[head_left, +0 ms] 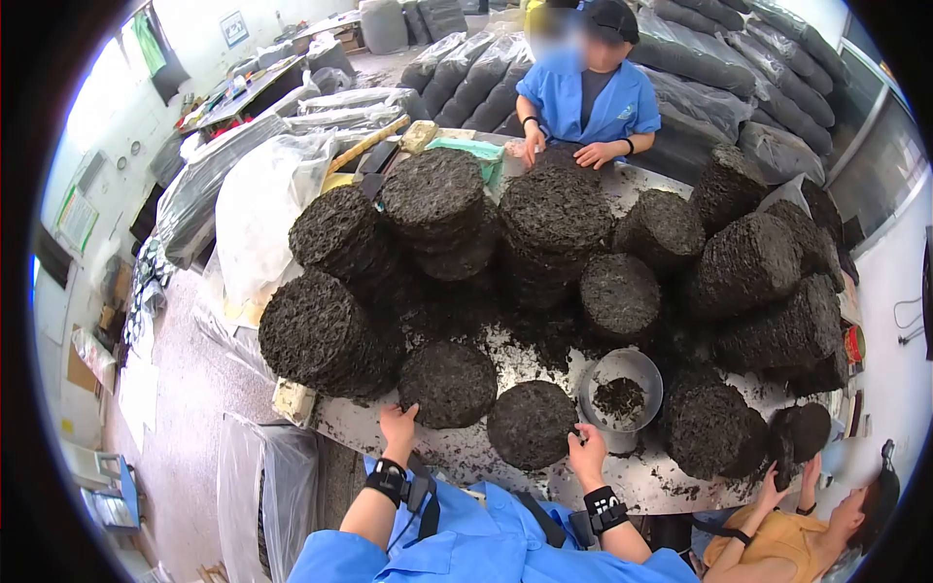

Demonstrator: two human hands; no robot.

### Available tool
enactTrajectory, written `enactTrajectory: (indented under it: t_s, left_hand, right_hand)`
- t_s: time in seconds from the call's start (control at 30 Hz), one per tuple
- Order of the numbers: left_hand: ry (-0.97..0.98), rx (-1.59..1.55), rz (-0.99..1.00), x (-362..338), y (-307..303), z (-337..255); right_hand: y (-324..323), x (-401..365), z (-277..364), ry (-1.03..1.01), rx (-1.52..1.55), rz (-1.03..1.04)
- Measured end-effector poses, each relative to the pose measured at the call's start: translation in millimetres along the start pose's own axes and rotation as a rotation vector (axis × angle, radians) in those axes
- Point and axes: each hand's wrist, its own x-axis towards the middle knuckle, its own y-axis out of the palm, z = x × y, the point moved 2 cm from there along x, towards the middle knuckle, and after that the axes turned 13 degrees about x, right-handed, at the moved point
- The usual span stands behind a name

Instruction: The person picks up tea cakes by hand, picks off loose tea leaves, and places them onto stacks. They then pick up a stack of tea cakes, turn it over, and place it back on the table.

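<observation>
My left hand [397, 425] pinches the lower left rim of a thin, dark round cake [447, 384] that looks like dried seaweed. A second such cake [533, 425] lies flat to its right, its right rim between the fingers of my right hand [586, 449]. Both cakes rest side by side near the front edge of the table. Just beyond my right hand stands a clear plastic tub [649, 413] with dark crumbs in the bottom. A tall stack of the same cakes [316, 335] leans behind my left hand.
More stacks [554, 209] crowd the white table [505, 360], with loose crumbs between them. Across the table a person in blue [588, 102] touches a stack. At right, a person in yellow [777, 544] holds a small cake [805, 432]. Bagged rolls [476, 78] fill the background.
</observation>
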Motion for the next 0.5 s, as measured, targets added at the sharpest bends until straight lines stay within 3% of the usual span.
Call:
enactTrajectory:
  t_s: [0.07, 0.1, 0.17, 0.2, 0.3, 0.37, 0.43, 0.5]
  left_hand:
    - [0.088, -0.118, 0.108, -5.6, -5.8, -13.5]
    - [0.099, -0.114, 0.121, -13.2, -13.9, -24.2]
    - [-0.21, -0.677, 0.426, -32.6, -24.4, -41.7]
    - [-0.2, -0.808, 0.545, -43.9, -28.2, -53.5]
    - [-0.026, -0.883, 0.662, -97.7, -39.1, -118.4]
    - [0.016, -0.878, 0.713, -115.1, -25.7, -131.9]
    - [0.062, -0.844, 0.761, -132.1, -19.3, -151.0]
    - [0.115, -0.861, 0.828, -144.1, -13.4, -167.3]
  right_hand:
    - [-2.0, -1.6, 20.2, -0.185, -0.093, 0.021]
    - [-4.7, -3.4, 33.1, -0.177, -0.093, 0.005]
    - [-2.8, -7.8, 56.8, 0.011, 0.206, 0.105]
    - [2.1, -10.4, 63.4, -0.005, 0.314, 0.133]
    - [14.6, -23.5, 125.1, -0.158, 0.32, 0.273]
    - [24.4, -30.9, 159.0, -0.281, 0.287, 0.379]
    - [29.4, -33.4, 176.6, -0.491, 0.264, 0.321]
    - [29.8, -30.8, 178.3, -0.54, 0.202, 0.264]
